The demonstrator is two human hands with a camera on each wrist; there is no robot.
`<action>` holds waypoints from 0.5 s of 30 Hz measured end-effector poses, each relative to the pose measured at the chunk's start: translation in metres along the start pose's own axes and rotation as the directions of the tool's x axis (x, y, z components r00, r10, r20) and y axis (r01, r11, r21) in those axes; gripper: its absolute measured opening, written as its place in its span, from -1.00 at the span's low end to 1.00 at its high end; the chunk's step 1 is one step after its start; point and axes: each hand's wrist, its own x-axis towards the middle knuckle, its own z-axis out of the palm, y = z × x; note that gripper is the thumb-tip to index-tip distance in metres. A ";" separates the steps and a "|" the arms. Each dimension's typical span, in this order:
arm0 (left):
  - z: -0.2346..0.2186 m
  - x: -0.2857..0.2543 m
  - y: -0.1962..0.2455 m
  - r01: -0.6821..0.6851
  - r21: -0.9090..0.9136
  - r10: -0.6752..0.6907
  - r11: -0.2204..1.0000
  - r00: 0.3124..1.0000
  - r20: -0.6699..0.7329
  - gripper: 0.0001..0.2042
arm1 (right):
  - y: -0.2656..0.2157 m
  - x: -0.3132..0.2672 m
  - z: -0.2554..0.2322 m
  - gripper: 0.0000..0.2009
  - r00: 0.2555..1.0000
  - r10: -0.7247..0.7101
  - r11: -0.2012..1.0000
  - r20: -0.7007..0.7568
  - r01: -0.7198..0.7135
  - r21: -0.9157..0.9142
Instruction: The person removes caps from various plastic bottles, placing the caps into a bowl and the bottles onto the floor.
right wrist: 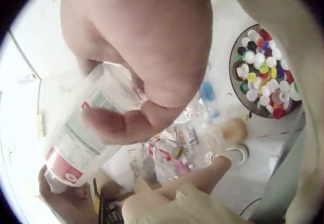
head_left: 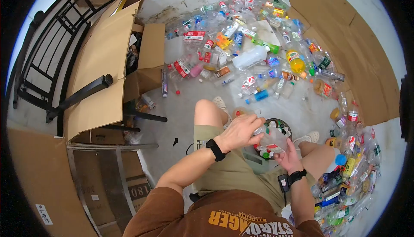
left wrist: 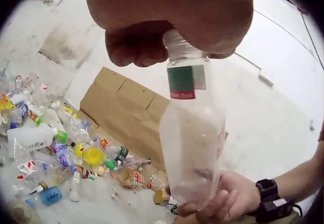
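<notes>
A clear plastic bottle (head_left: 274, 140) with a red, white and green label is held between both hands above the person's lap. My left hand (head_left: 241, 131) curls its fingers at the bottle's neck, where screw threads show in the left wrist view; the mouth is hidden behind the fingers. Toward the base, my right hand (head_left: 290, 157) grips the bottle, its fingers wrapped around the side in the right wrist view. Just beneath the bottle stands a round container (right wrist: 234, 72) filled with bottle caps (right wrist: 263, 67) of several colours.
A large heap of empty bottles (head_left: 250, 58) covers the floor ahead, and another pile (head_left: 349, 172) lies along the right. Cardboard sheets (head_left: 345, 51) line the right wall. At left are a cardboard box (head_left: 151, 49) and a black metal frame (head_left: 56, 64).
</notes>
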 end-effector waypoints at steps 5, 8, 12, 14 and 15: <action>0.012 -0.001 -0.014 0.605 -0.215 -0.600 0.767 0.794 0.093 -0.68 | 0.010 0.000 0.063 -0.46 0.917 -0.397 0.820 -0.046 0.331 -0.467; 0.009 -0.006 -0.012 0.477 -0.215 -0.478 0.852 0.877 0.052 -0.68 | 0.015 0.003 0.090 -0.49 0.913 -0.376 0.884 -0.156 0.303 -0.355; -0.005 -0.003 -0.003 -0.017 -0.035 0.018 0.999 0.999 0.043 -0.68 | 0.004 0.002 0.045 -0.46 0.975 -0.088 0.986 -0.206 0.056 -0.159; -0.005 0.001 0.003 -0.075 -0.019 0.076 0.997 0.996 0.054 -0.67 | 0.003 0.000 0.022 -0.38 0.989 0.016 0.996 -0.144 -0.028 -0.085; 0.001 0.000 -0.002 -0.056 0.001 0.056 0.998 0.998 0.016 -0.68 | 0.002 0.000 0.024 -0.44 1.000 0.022 0.999 0.004 -0.022 -0.034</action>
